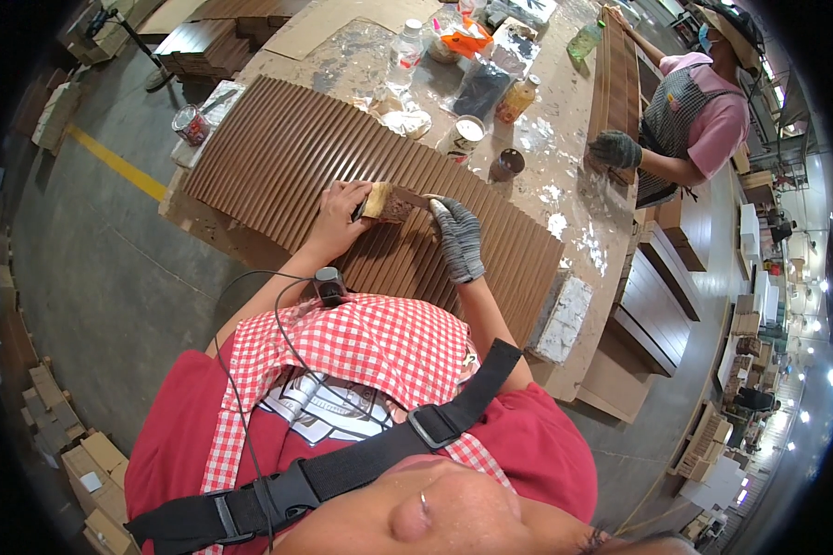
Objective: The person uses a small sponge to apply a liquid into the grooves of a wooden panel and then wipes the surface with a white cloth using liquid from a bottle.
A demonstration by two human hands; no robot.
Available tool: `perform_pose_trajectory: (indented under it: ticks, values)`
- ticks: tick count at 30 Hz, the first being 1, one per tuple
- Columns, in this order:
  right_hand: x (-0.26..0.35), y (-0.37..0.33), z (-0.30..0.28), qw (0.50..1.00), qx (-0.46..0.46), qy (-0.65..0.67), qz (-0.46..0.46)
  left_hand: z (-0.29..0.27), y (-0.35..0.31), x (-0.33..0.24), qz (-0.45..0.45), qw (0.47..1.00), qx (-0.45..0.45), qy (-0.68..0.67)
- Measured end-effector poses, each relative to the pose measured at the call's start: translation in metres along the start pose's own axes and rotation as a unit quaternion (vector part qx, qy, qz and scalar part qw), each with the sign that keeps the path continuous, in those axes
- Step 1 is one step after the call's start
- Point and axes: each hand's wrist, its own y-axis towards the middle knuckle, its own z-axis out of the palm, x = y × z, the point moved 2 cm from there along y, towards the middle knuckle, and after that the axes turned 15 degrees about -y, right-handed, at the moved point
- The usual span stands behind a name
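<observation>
We see a ribbed brown panel across the table's near side. Over it, the left hand, fingers curled, grips a yellow-brown block; the gloved right hand pinches a dark strip — presumably for steadiness — though we cannot tell whether they join.

Before you, the wide brown ribbed panel has a wood-like finish, satin-glossy where light catches its smooth ridges. The pale-yellow and brown block-shaped piece you hold looks rough and matt on its darker part (its exact material is hard to tell). The grey striped knitted glove you wear is matt cloth, as is your red-and-white checked apron; your black woven strap carries a smooth black plastic buckle. The tan board-topped workbench is rough with crusted white splashes, while the clear plastic bottle shines and the red-and-white metal can looks glossy.
</observation>
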Motion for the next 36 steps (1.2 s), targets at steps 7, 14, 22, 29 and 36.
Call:
perform_pose_trajectory:
  ticks: [7, 14, 22, 29, 36]
  values:
    - [-0.004, 0.002, -0.001, 1.000, -0.005, 0.016, -0.002, 0.001, 0.000, 0.001, -0.011, 1.000, -0.001, 0.006]
    - [0.000, 0.003, -0.007, 0.999, -0.034, 0.000, -0.008, 0.000, 0.000, 0.002, -0.005, 1.000, -0.001, 0.009]
    - [-0.002, -0.001, -0.001, 1.000, -0.006, -0.020, -0.011, 0.001, 0.000, 0.002, 0.002, 1.000, 0.003, 0.006]
    - [0.001, -0.001, -0.006, 0.999, -0.023, 0.034, -0.015, 0.001, -0.001, 0.001, -0.003, 1.000, -0.002, 0.002]
    - [0.009, -0.003, -0.005, 0.993, -0.082, -0.074, -0.050, 0.001, -0.001, 0.002, -0.007, 1.000, -0.001, 0.001]
